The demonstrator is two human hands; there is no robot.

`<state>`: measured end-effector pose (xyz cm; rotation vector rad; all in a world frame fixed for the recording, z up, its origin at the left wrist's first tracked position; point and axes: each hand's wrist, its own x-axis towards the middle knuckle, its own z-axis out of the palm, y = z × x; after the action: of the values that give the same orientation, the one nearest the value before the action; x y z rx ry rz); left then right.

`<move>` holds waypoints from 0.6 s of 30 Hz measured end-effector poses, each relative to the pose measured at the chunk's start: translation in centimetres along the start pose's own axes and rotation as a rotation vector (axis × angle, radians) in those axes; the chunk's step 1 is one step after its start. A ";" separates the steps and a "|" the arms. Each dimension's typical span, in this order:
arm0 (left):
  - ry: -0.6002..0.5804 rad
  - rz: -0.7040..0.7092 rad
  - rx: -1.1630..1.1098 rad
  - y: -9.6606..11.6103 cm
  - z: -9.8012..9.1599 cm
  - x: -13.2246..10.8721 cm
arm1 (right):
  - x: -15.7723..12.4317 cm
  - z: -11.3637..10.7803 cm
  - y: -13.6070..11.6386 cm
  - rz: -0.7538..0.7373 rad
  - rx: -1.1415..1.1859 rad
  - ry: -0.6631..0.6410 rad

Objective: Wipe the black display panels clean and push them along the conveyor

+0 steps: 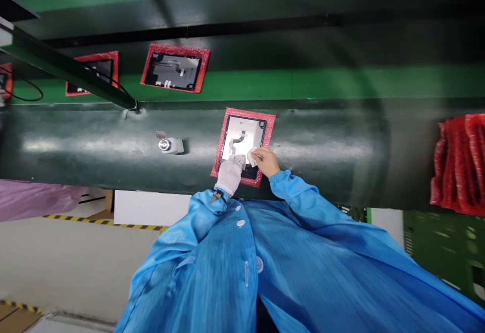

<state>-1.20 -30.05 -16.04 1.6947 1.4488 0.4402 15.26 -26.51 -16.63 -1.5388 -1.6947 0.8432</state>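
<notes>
A display panel with a silvery back and black edges lies on a red bubble-wrap sheet at the middle of the green bench. My left hand, in a white glove, rests over the panel's lower left part with its fingers curled; what they hold, if anything, is hidden. A small white wipe is pinched between the bare fingers of my right hand, over the panel's lower right part. Near the wipe, a dark ribbon cable runs across the silvery back.
A dispenser bottle with its lid up stands to the left. Similar panels on red wrap lie along the far green strip. A green post slants across the upper left. Red bubble-wrap bags hang over the bench's right end.
</notes>
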 end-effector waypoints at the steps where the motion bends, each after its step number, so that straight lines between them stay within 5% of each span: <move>1: 0.004 -0.020 -0.040 0.1 0.0 -0.3 | 0.0 0.0 0.0 0.003 0.006 -0.001; 18: 0.022 -0.109 -0.290 0.8 -0.7 1.0 | -0.2 -0.2 0.3 -0.004 0.010 -0.011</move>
<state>-0.87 -28.83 -15.28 1.3780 1.4102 0.5801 15.58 -26.68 -16.75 -1.5257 -1.6985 0.8589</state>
